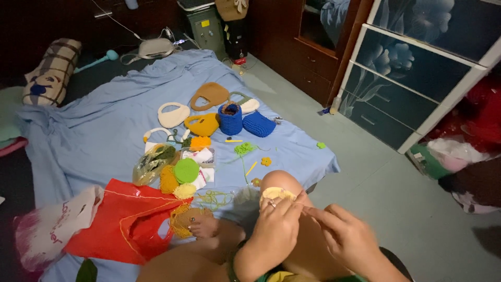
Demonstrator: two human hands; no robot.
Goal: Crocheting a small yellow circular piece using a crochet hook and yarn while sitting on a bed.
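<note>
Pinching cream crochet piece (276, 195): left hand (276, 224) grip | right hand (348, 237) grip pressed together, blurred | piece half-hidden

Bare forearms; ring on left hand (275, 222); dark band at wrist

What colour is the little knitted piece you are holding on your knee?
Pale cream-yellow crochet piece, seen in the head view.

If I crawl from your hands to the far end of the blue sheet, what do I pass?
Left hand and right hand on the cream crochet piece → small yellow flower → green yarn → blue crochet bag → brown crochet bag.
</note>
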